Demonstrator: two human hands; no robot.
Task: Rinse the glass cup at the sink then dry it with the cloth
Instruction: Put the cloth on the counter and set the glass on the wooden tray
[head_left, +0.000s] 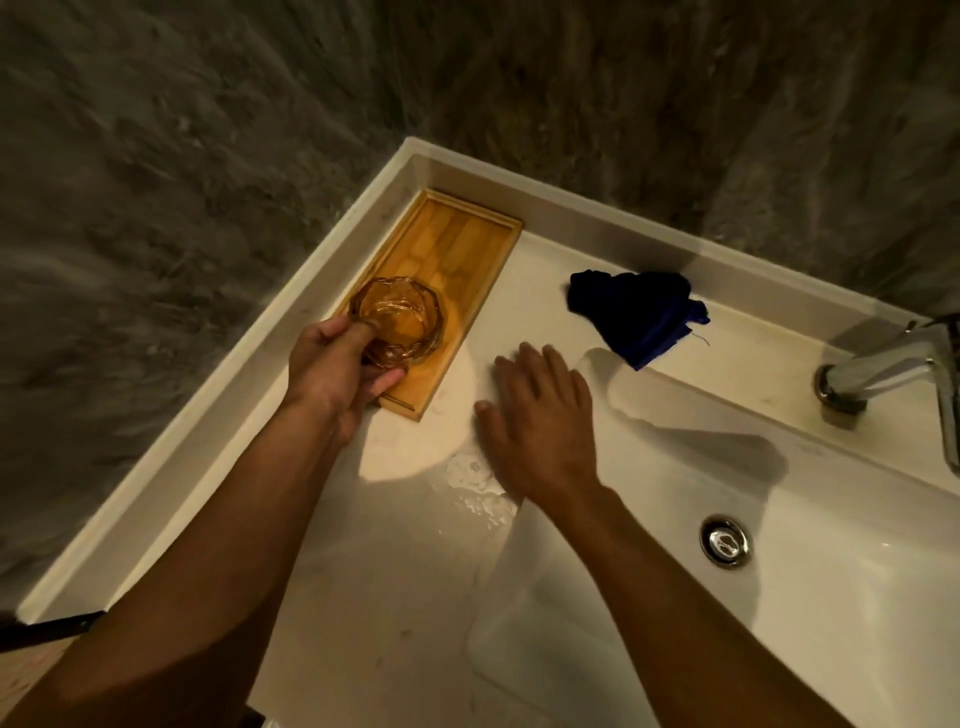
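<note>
The glass cup, clear and faceted, is over the near end of a wooden tray at the sink's left side. My left hand grips its near rim, thumb inside, fingers underneath. My right hand lies flat, fingers spread, on the white counter between the tray and the basin, holding nothing. A dark blue cloth lies crumpled on the counter behind the basin, apart from both hands.
The white basin opens to the right, with a chrome drain and a chrome tap at the far right. A small puddle sits on the counter by my right wrist. A grey stone wall rises behind.
</note>
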